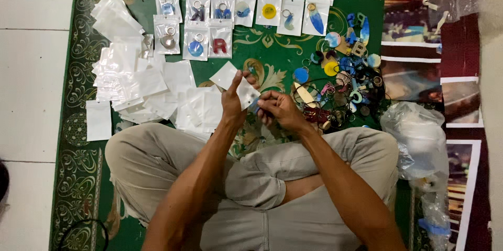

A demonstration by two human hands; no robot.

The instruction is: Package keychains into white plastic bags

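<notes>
Our legs (262, 188): crossed, in beige trousers, nearest the camera; we sit on a green patterned rug (84, 141) laid over pale floor tiles.

Left hand (234, 101): raised over the rug just beyond our knees, thumb and fingers pinched on a small white pouch (245, 93). The pouch stands roughly upright, its long axis running from near to far, tipped a little to the right.

Right hand (279, 108): just right of the left hand and nearly touching it, fingers closed on a small blue piece (254, 106), mostly hidden, at the pouch's lower edge. What kind of piece it is we cannot tell.

Key relation: the pouch lies between the two hands, held by the left; the blue piece comes at it from the right and from below. The left hand is on the pouch, the right hand on the piece.

Empty pouches (141, 83): a loose heap of white bags on the rug to the left of the hands, with one more white pouch lying just beyond the left hand.

Loose keychains (340, 83): a tangled pile of rings and coloured charms, mostly blue and yellow, on the rug just right of the right hand.

Plastic bag (419, 135): crumpled and clear, at the right beside our knee.

Filled pouches (246, 4): farthest off, rows of bagged keychains set out side by side along the far edge of the rug.

Printed sheets (461, 99): dark red pictures lying along the right edge.
</notes>
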